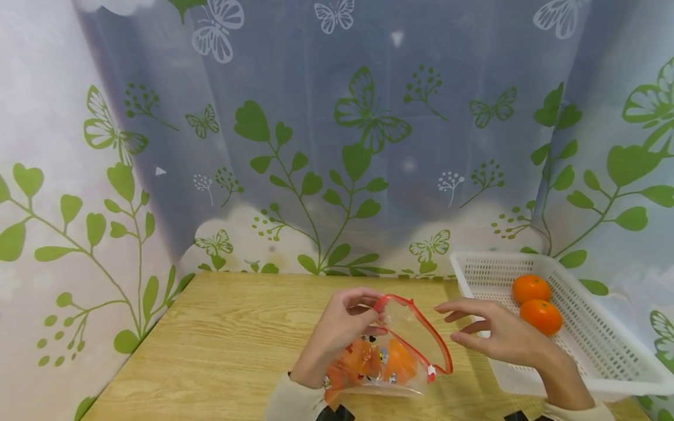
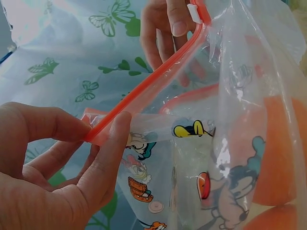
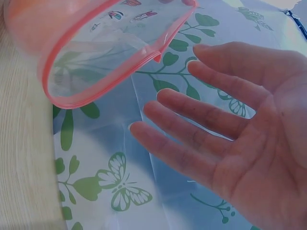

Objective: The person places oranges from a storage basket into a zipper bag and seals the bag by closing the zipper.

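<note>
A clear zip bag [image 1: 389,383] with a red zip edge and cartoon prints stands on the table, its mouth gaping toward the right. Orange fruit [image 1: 400,361] shows through its plastic. My left hand [image 1: 344,324] pinches the red edge at the mouth's left end, as the left wrist view shows with the thumb and finger [image 2: 72,163] on the rim. A white slider [image 2: 194,14] sits at the other end of the zip. My right hand [image 1: 495,330] is held apart from the bag, between it and the basket, its fingers extended and nothing in them [image 3: 230,120].
At the right a white plastic basket [image 1: 605,351] holds two oranges, one orange [image 1: 530,289] behind the other orange [image 1: 541,317]. The wood-grain table [image 1: 210,351] stretches left of the bag. A patterned curtain [image 1: 316,146] hangs behind and at both sides.
</note>
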`<state>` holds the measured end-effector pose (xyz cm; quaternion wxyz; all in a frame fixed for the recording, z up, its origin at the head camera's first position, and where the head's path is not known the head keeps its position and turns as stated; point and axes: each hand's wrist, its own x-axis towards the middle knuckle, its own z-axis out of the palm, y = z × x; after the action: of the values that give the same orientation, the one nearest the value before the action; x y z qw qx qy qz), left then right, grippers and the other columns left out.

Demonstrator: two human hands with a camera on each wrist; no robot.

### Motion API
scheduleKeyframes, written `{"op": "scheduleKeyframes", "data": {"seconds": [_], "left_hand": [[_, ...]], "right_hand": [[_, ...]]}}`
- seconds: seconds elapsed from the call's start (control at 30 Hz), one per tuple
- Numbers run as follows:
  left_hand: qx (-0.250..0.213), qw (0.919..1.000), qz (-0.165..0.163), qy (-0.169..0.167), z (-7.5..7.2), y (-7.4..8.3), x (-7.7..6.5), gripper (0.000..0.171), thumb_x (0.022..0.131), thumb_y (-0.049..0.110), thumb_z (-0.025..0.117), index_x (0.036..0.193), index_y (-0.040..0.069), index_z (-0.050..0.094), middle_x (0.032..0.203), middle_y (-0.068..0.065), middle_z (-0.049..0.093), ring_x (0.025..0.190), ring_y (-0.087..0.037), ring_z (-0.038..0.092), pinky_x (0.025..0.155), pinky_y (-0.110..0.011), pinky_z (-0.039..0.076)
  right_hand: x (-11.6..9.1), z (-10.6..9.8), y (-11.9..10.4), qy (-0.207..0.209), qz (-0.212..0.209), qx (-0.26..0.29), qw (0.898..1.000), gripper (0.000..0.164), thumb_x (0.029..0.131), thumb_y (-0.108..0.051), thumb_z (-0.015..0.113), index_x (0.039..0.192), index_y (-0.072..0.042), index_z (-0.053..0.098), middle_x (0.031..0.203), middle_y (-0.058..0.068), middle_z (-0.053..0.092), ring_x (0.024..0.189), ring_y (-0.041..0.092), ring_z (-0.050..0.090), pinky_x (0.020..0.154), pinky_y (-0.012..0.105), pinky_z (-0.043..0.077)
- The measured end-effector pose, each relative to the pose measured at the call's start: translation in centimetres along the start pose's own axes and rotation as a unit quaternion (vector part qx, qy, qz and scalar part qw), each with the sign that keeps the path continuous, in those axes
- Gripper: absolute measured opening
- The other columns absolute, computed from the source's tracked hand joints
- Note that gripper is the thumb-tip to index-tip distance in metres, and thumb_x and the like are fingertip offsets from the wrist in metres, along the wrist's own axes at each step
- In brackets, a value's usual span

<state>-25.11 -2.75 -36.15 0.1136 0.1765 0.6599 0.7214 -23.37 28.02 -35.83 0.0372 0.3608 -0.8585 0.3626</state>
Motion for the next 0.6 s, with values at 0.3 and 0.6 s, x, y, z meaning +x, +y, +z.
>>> {"op": "scheduleKeyframes", "data": {"seconds": [0.3,0.6], "left_hand": [[0.011,0.9999,-0.002,0.002,0.25,0.07,-0.02,0.02,0.099,0.007,0.069,0.117,0.003,0.073,0.108,-0.012,0.072,0.087,-0.019,0.072,0.08,-0.038,0.068],[0.004,0.9999,-0.011,-0.011,0.13,-0.06,-0.09,0.022,0.098,0.005,0.068,0.12,0.0,0.072,0.107,-0.01,0.071,0.085,-0.016,0.071,0.079,-0.038,0.068]], "right_hand": [[-0.23,-0.3,0.33,0.017,-0.004,-0.017,1.0,0.039,0.097,-0.013,0.072,0.135,-0.013,0.065,0.13,0.004,0.07,0.11,-0.004,0.065,0.08,0.026,0.065],[-0.41,-0.67,0.54,0.026,0.001,-0.027,0.999,0.041,0.096,-0.014,0.073,0.136,-0.014,0.065,0.129,-0.001,0.07,0.109,-0.004,0.066,0.079,0.025,0.065]]}}
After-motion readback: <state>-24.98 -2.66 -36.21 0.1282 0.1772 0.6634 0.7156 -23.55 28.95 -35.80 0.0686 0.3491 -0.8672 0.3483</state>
